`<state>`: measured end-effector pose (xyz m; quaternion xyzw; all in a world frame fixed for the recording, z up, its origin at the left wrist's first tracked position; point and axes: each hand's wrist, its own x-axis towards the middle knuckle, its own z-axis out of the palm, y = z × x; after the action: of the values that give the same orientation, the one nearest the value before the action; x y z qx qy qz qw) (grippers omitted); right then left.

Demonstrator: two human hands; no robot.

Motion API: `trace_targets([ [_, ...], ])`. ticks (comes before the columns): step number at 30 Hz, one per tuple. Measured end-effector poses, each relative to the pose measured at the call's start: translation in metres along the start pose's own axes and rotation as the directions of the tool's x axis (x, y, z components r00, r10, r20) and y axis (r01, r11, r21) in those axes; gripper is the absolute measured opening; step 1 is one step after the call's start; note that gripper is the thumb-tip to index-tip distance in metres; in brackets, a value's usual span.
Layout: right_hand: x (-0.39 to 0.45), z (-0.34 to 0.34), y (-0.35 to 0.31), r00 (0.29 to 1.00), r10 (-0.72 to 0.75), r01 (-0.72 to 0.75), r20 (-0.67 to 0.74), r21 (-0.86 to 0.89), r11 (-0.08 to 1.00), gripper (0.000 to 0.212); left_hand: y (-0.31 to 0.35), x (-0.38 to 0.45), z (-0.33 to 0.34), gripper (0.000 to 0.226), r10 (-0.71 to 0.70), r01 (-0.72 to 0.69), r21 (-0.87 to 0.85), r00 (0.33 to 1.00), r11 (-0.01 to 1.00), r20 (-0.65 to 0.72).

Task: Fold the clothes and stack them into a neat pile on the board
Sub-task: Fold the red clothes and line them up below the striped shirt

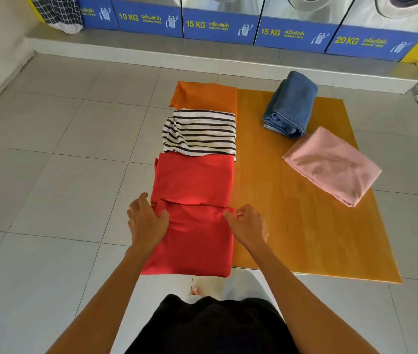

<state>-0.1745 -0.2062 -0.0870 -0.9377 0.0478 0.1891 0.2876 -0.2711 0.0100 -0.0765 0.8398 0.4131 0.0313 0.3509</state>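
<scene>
Head camera, looking down at a tiled laundromat floor. A wooden board (305, 200) lies on the tiles, with a row of washing machines (254, 21) along the far wall. Down the board's left edge runs a line of clothes: a folded orange garment (205, 97) farthest away, a striped top (200, 134) next, and nearest, a red garment (192, 213), half doubled over with a crosswise fold at its middle. On the right of the board sit rolled blue jeans (289, 106) and, just beside them, a folded pink garment (333, 166).

The left hand (146, 223) pinches the red cloth's left edge at the fold, fingers curled narrow around the fabric. The right hand (248, 224) grips the right edge the same way, fingers closed tight.

The step in hand appears to be folding the red garment. Next, it likely needs one more fold to match the others, then everything wants gathering into one pile, since the pieces lie apart.
</scene>
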Motion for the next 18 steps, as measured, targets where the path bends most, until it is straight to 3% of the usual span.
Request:
trace_targets([
  [5,0.022,-0.025,-0.018,0.991,-0.071,0.088,-0.109,0.161,0.983,0.012,0.056,0.007,0.006,0.059,0.174,-0.175,-0.056,0.984,0.983,-0.021],
  [13,0.083,-0.077,-0.041,0.976,-0.101,0.153,-0.192,0.281,0.947,0.010,0.153,0.040,0.044,0.047,0.342,-0.332,-0.116,0.936,0.936,0.078],
  [18,0.143,-0.115,-0.045,0.973,-0.029,0.117,-0.229,0.381,0.917,0.012,0.238,0.074,0.089,0.045,0.433,-0.414,-0.136,0.886,0.900,0.168],
])
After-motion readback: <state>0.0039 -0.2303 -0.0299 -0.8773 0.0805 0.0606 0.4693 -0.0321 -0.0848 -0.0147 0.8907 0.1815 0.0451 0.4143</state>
